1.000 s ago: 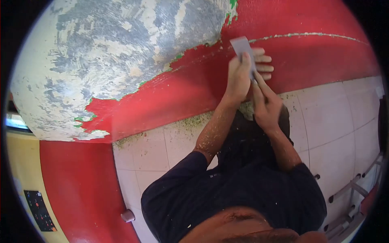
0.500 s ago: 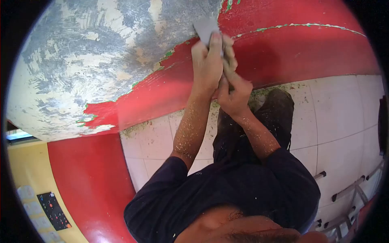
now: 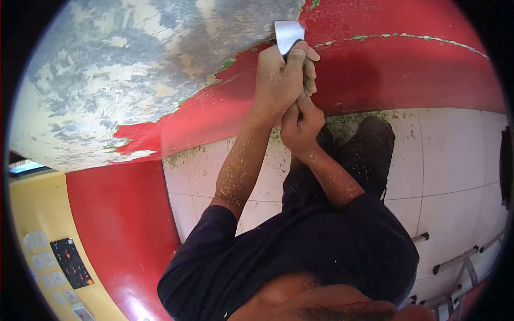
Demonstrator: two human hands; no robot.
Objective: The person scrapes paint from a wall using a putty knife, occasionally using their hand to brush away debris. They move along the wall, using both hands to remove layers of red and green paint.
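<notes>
Scraper (image 3: 288, 35) blade presses flat against the red wall (image 3: 407, 69) at the paint edge; left hand (image 3: 279, 80) grips its handle; right hand (image 3: 301, 128) clasps just below.

Open tiled floor (image 3: 455, 155) right of hands; red wall (image 3: 407, 69) close ahead.

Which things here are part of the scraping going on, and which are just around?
In use: scraper blade; left hand and right hand, both gripping it; red painted wall; stripped grey patch.
Just around: paint flakes on tiled floor; black panel; metal frame.
</notes>
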